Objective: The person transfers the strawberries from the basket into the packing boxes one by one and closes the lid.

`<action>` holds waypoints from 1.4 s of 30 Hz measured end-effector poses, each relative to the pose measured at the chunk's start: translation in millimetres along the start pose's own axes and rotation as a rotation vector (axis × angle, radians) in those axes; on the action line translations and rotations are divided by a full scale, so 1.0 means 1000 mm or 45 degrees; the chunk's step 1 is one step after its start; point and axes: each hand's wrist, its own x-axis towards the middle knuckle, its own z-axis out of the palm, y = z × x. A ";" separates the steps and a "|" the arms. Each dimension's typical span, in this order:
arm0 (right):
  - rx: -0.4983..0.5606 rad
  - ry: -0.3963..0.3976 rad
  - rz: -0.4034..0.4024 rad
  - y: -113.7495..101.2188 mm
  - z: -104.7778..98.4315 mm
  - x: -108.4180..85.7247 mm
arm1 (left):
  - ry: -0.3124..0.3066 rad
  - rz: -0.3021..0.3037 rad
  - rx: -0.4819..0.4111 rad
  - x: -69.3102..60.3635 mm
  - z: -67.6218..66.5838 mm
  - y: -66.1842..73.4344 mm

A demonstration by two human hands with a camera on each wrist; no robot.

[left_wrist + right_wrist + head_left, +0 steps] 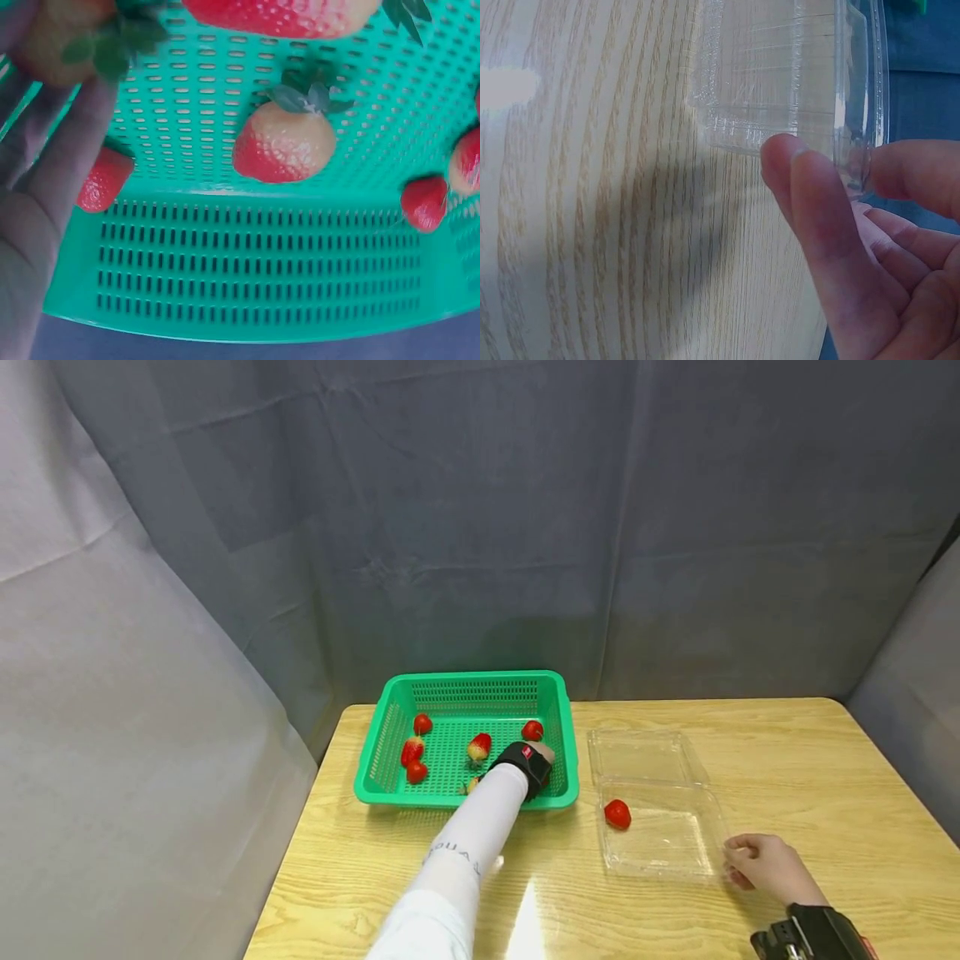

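Pinching a strawberry [54,46] in left hand [41,199], toward four o'clock inside green basket [450,677]; pinching clear clamshell [660,839] at four o'clock with right hand [771,864].

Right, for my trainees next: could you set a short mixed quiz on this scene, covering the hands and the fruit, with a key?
1. Multiple choice: which of the hands pinches the clear container?
a) left
b) right
c) neither

2. True or false: no fruit lies in the clear container.

3. Fill in the blank: the left hand is inside the green ____.

Key:
1. b: the right hand pinches its corner.
2. False: one red strawberry lies in it.
3. Basket.
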 end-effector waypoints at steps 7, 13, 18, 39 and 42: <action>-0.008 0.019 -0.003 0.000 0.000 -0.001 | -0.167 -0.083 -0.079 -0.014 -0.064 -0.002; -0.024 0.011 -0.008 -0.001 0.000 -0.001 | -0.110 -0.193 -0.204 0.002 -0.107 -0.009; -0.025 0.018 -0.006 -0.001 0.000 0.000 | 0.057 -0.206 -0.082 -0.033 -0.172 0.035; -0.005 0.013 -0.005 0.005 0.003 0.004 | 0.149 0.227 0.031 -0.034 -0.061 0.172; 0.017 0.015 -0.011 0.005 0.004 0.003 | 0.111 0.199 0.050 -0.031 -0.034 0.176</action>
